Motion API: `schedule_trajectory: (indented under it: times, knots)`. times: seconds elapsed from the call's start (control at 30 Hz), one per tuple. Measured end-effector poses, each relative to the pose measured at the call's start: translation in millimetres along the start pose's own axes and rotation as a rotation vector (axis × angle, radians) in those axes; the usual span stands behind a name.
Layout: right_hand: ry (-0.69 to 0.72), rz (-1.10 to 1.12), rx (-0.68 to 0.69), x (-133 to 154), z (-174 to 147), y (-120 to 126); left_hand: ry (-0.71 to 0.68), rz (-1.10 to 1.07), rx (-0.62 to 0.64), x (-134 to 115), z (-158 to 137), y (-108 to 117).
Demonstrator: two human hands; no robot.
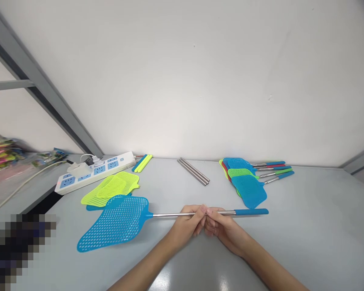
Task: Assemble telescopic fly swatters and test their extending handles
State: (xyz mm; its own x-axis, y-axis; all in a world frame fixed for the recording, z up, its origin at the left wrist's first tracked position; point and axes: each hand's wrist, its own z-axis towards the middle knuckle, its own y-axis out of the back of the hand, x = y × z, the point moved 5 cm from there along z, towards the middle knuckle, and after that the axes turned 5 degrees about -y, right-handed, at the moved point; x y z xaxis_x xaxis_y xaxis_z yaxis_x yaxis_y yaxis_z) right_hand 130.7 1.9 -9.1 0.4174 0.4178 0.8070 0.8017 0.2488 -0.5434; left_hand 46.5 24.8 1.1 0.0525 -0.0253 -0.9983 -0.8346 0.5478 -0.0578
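A blue fly swatter with a perforated paddle, a metal rod and a blue grip lies sideways across my view. My left hand is closed round the rod, left of its middle. Right beside it, my right hand is closed on the same rod, nearer the grip, and the thumbs almost meet. Behind the paddle lie loose yellow-green swatter heads, with a blue one partly hidden beneath them. Several bare metal rods rest by the wall. At the right, several whole fly swatters lie in an overlapping pile.
A white power strip with plugs and cables stands at the back left. Beside it lie yellow and blue grip sleeves. Colourful bagged items sit beyond a gap at the far left. A white wall bounds the grey table.
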Motion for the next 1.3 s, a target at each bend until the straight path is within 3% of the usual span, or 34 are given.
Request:
schedule_trajectory:
  times: [0.2,0.4,0.7,1.0,1.3]
  knots:
    - [-0.031,0.054,0.007,-3,1,-2,0.041,-0.047,-0.051,6,-2,-3]
    - [-0.041,0.065,-0.123,-7,3,2,0.075,-0.078,-0.041,9,-3,-3]
    - [-0.051,0.066,-0.263,-6,2,2,0.12,-0.332,0.039,6,1,-10]
    - [-0.045,0.066,-0.338,-2,3,9,0.045,0.146,0.036,-6,5,8]
    - [-0.034,0.065,-0.365,8,0,14,0.025,0.22,0.046,-11,8,12]
